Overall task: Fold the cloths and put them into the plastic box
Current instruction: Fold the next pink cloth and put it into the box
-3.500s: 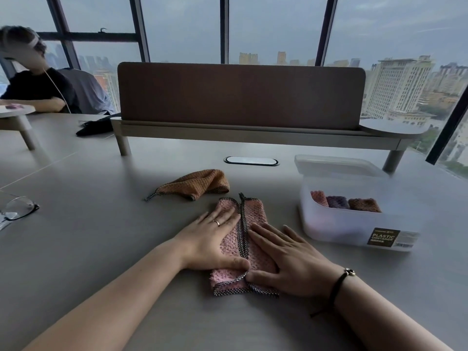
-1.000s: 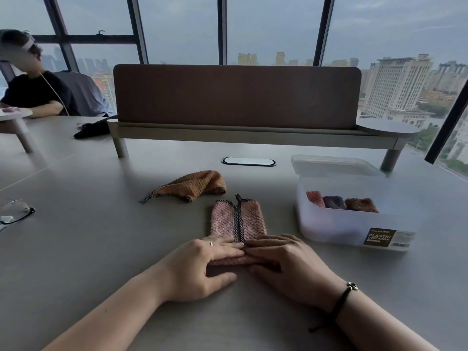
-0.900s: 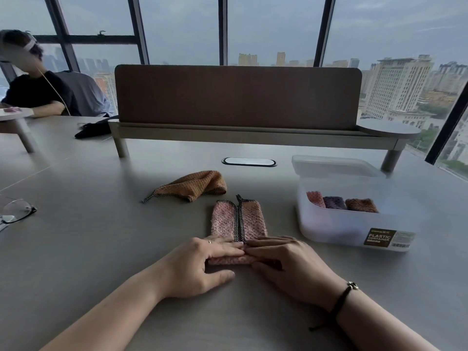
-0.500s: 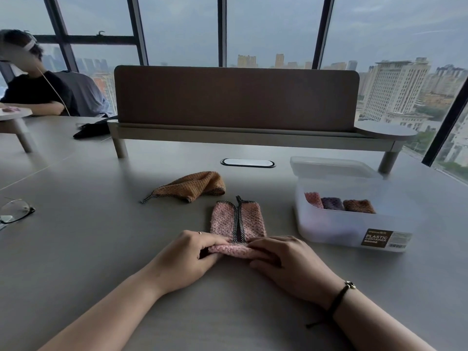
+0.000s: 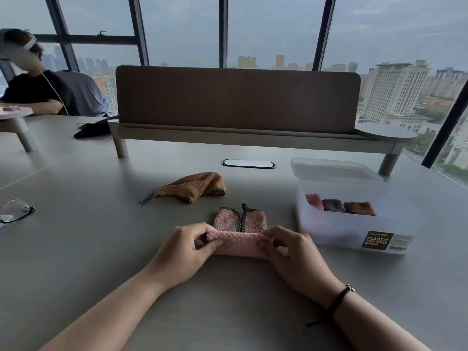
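Pink waffle-weave fabric is bunching between the two hands: the left hand point(image 5: 184, 245) and the right hand point(image 5: 291, 252) are each pinching an end of the pink cloth point(image 5: 239, 233), rolling its near edge away from the person while its black-trimmed far half is lying flat on the desk point(image 5: 101, 249). Beyond the left hand an orange cloth point(image 5: 190, 186) is lying crumpled, not yet folded. Just past the right hand the plastic box point(image 5: 354, 226) is standing open, holding three folded cloths already.
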The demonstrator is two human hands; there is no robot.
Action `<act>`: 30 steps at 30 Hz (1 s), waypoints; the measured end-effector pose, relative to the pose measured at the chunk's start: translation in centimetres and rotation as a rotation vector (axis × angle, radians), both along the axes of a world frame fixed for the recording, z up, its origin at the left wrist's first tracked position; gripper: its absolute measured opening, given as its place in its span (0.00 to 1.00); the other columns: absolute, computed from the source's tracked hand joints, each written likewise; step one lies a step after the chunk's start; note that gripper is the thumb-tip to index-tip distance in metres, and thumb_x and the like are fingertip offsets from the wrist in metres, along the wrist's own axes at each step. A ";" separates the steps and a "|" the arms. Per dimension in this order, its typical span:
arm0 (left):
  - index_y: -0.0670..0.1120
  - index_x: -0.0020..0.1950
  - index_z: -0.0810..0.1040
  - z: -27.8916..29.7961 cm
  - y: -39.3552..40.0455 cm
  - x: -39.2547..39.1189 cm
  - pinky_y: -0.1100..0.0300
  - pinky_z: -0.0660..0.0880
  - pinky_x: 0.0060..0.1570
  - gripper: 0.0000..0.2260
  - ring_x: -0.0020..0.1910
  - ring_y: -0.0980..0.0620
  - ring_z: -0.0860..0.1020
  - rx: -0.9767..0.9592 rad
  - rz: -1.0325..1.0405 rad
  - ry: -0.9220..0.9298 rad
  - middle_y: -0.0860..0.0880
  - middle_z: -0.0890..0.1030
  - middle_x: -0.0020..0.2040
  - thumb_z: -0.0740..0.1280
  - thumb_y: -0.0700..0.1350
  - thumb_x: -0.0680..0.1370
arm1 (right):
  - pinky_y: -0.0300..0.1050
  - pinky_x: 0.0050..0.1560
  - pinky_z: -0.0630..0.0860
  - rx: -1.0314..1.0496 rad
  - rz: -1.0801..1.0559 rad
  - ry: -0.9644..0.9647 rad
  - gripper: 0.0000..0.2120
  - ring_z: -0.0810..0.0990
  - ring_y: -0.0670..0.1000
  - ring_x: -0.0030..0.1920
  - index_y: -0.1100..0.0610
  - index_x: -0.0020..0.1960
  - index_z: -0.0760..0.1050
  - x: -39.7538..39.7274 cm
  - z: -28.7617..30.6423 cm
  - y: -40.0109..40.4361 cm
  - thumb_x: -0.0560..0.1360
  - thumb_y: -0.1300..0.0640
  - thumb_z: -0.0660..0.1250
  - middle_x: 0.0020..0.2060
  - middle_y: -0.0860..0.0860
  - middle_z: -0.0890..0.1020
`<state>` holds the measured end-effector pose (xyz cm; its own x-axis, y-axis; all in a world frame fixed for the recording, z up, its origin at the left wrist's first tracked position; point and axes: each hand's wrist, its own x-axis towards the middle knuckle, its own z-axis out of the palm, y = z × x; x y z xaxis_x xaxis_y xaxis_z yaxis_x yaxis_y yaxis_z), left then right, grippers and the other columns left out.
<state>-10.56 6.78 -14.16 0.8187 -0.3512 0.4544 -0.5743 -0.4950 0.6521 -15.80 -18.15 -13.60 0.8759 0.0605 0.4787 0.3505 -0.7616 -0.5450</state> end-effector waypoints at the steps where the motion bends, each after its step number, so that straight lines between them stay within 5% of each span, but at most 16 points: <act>1: 0.53 0.45 0.82 -0.2 0.0 0.1 0.57 0.79 0.39 0.02 0.37 0.54 0.83 -0.011 0.016 0.025 0.56 0.84 0.37 0.74 0.47 0.75 | 0.34 0.39 0.74 0.057 -0.036 0.016 0.06 0.80 0.42 0.37 0.48 0.48 0.80 0.2 0.0 0.1 0.74 0.46 0.70 0.33 0.43 0.83; 4: 0.52 0.46 0.82 -0.4 -0.4 0.5 0.54 0.79 0.40 0.04 0.37 0.52 0.83 -0.025 0.055 0.062 0.57 0.85 0.38 0.74 0.50 0.74 | 0.32 0.36 0.71 0.125 -0.118 0.081 0.07 0.79 0.40 0.34 0.46 0.46 0.81 1.1 -0.1 0.4 0.71 0.45 0.73 0.30 0.43 0.81; 9: 0.54 0.49 0.80 -0.6 -1.2 1.3 0.57 0.78 0.39 0.09 0.35 0.63 0.80 -0.010 0.107 0.116 0.59 0.83 0.35 0.71 0.57 0.74 | 0.37 0.36 0.72 0.084 -0.186 0.152 0.08 0.77 0.41 0.32 0.46 0.47 0.79 2.3 -0.1 0.8 0.72 0.44 0.71 0.29 0.44 0.79; 12: 0.54 0.50 0.79 -0.2 -1.7 1.4 0.61 0.68 0.30 0.09 0.28 0.60 0.72 0.109 0.198 0.032 0.56 0.74 0.26 0.71 0.57 0.74 | 0.45 0.38 0.75 -0.024 -0.199 0.168 0.10 0.78 0.48 0.35 0.46 0.50 0.77 2.6 -0.2 1.0 0.73 0.42 0.69 0.28 0.45 0.79; 17: 0.53 0.49 0.77 0.3 -1.7 0.9 0.55 0.72 0.30 0.11 0.28 0.58 0.71 0.160 0.269 -0.123 0.54 0.69 0.27 0.73 0.56 0.73 | 0.48 0.38 0.76 -0.118 -0.207 0.166 0.13 0.80 0.51 0.38 0.46 0.52 0.75 2.7 -0.4 1.0 0.72 0.40 0.66 0.31 0.46 0.80; 19: 0.52 0.46 0.78 0.4 -1.4 0.8 0.56 0.71 0.32 0.09 0.31 0.59 0.71 0.128 0.241 -0.233 0.56 0.69 0.30 0.73 0.54 0.73 | 0.48 0.40 0.76 -0.104 -0.183 0.120 0.10 0.79 0.50 0.39 0.46 0.50 0.76 2.4 -0.3 1.0 0.73 0.43 0.68 0.35 0.46 0.79; 22: 0.50 0.49 0.83 0.6 -1.0 0.7 0.58 0.76 0.50 0.07 0.48 0.59 0.78 0.127 0.049 -0.301 0.57 0.80 0.46 0.71 0.51 0.74 | 0.46 0.47 0.76 -0.131 -0.085 -0.074 0.05 0.79 0.50 0.47 0.46 0.49 0.79 1.6 0.1 1.1 0.74 0.48 0.68 0.46 0.44 0.78; 26: 0.52 0.65 0.80 0.5 -0.9 0.3 0.70 0.63 0.69 0.20 0.67 0.65 0.70 0.343 -0.187 -0.157 0.60 0.76 0.66 0.69 0.57 0.74 | 0.46 0.64 0.71 -0.391 0.102 -0.033 0.23 0.73 0.44 0.64 0.40 0.65 0.74 0.5 0.0 0.8 0.72 0.34 0.64 0.64 0.39 0.76; 30: 0.56 0.71 0.73 0.4 -0.8 0.2 0.76 0.56 0.68 0.25 0.69 0.75 0.63 0.335 -0.214 -0.056 0.67 0.69 0.68 0.71 0.56 0.74 | 0.43 0.70 0.64 -0.411 0.145 0.073 0.28 0.68 0.41 0.70 0.40 0.73 0.65 0.8 -0.5 0.7 0.75 0.35 0.59 0.70 0.37 0.71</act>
<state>-10.36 5.99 -13.76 0.6881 -0.6475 0.3275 -0.7176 -0.5404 0.4392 -14.98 -17.47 -14.06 0.8747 0.3581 0.3265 0.4420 -0.8658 -0.2345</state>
